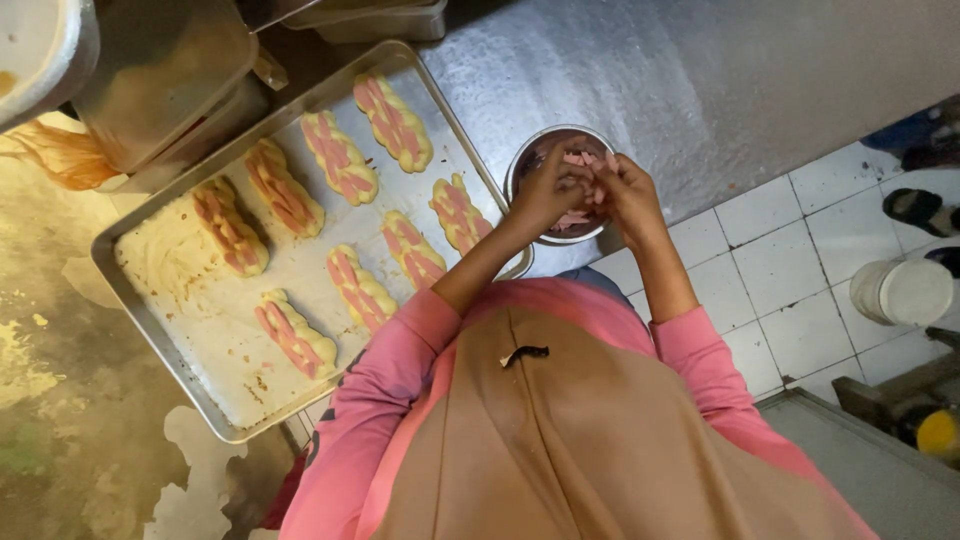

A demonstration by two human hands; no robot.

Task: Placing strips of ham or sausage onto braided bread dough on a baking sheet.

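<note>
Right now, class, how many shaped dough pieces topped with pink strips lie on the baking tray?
8 on the tray: four along the far row, four along the near row. None seems hidden.

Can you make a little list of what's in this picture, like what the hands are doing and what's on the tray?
left hand: over the metal bowl, fingers in the pink strips
right hand: beside the left, pinching pink strips over the bowl
tray: metal, holds eight dough pieces topped with pink strips
counter: shiny metal, bowl sits on it beside the tray
floor: white tiles
</note>
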